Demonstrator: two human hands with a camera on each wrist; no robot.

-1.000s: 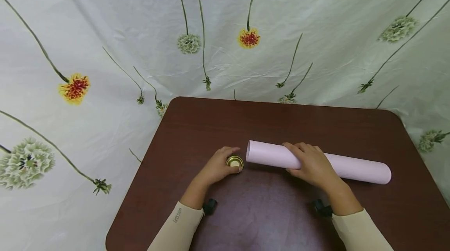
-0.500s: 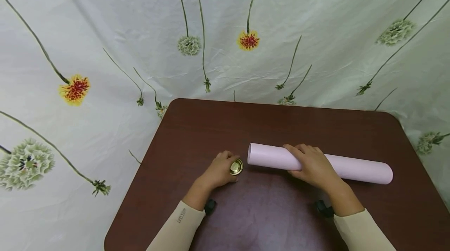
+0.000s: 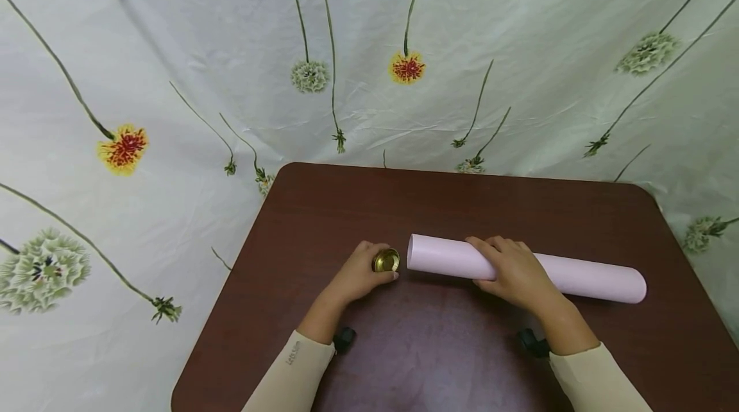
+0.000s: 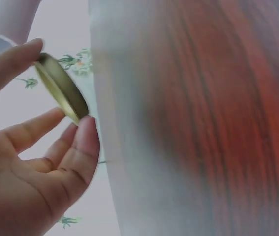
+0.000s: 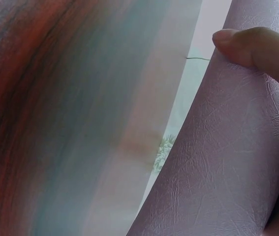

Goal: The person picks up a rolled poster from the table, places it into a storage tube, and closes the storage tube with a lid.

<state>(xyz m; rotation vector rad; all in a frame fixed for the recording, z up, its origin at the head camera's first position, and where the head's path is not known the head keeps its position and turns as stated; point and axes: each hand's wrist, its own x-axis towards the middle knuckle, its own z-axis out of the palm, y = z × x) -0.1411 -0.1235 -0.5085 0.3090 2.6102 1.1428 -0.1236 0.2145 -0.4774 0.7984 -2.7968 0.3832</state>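
left hand (image 3: 359, 276): pinching | right hand (image 3: 512, 272): gripping, palm down

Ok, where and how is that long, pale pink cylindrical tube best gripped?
Probably around the middle of the pale pink tube, coming from above: its round body runs roughly sideways, so a central hold should balance it. The right hand grips near there.

Small dark lettering (image 3: 293, 353) runs along the cream left sleeve (image 3: 288, 378) near the cuff; it seems to read "Lets Slim", the second word less clear.
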